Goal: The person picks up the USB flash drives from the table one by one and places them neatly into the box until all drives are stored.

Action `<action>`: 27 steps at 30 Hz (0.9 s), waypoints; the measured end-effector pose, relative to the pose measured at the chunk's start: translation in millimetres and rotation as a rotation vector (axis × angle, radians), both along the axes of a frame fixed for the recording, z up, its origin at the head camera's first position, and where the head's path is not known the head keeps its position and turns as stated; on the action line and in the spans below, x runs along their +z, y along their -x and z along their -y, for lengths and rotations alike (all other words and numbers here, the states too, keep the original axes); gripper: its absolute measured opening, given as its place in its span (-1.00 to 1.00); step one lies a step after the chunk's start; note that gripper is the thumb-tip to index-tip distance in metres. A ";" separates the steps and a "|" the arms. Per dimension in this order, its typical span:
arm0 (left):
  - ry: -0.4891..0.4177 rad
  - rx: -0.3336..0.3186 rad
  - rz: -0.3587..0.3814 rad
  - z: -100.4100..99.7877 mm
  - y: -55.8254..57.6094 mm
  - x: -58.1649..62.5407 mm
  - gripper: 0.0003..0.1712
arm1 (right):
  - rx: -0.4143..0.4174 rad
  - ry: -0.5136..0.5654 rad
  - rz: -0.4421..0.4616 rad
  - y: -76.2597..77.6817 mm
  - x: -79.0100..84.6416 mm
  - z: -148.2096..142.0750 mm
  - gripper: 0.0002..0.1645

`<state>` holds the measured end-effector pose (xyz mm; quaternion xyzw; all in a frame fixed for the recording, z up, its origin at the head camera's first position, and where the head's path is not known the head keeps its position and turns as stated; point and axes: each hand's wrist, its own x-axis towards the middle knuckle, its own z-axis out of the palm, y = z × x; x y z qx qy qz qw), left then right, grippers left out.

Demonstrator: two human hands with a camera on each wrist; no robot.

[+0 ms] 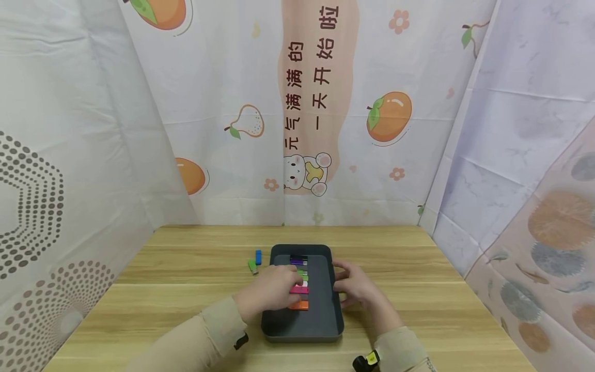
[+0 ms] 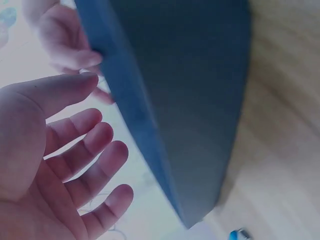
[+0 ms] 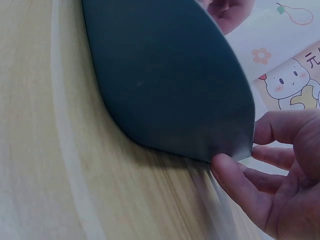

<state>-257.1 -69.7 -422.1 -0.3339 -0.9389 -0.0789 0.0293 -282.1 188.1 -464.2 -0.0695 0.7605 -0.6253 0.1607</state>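
Observation:
A dark grey tray (image 1: 321,330) rests on the table, a column of several USB flash drives inside it. Among them are a purple drive (image 1: 296,261), a pink drive (image 1: 301,290) and an orange drive (image 1: 299,305). My left hand (image 1: 271,287) reaches over the tray's left wall, fingertips above the drives. In the left wrist view its fingers (image 2: 102,167) are spread and relaxed, with nothing seen between them. My right hand (image 1: 355,284) touches the tray's right outer wall; in the right wrist view its thumb and fingers (image 3: 235,175) meet the tray's edge.
On the table (image 1: 200,289), left of the tray's far end, lie a green USB drive (image 1: 252,266) and a blue USB drive (image 1: 258,257). Printed cloth (image 1: 232,170) hangs behind the table and along both sides.

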 end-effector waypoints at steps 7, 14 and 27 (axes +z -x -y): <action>-0.051 0.009 -0.074 8.5 0.6 20.1 -0.67 | -0.003 0.002 0.003 -0.8 1.3 0.0 -0.01; -0.107 0.001 -0.154 21.1 4.7 34.3 -0.61 | -0.007 -0.006 0.000 -1.4 1.8 0.6 -0.01; -0.143 0.029 -0.193 45.6 19.7 35.9 -0.42 | -0.013 -0.014 -0.003 -1.9 2.5 1.4 -0.03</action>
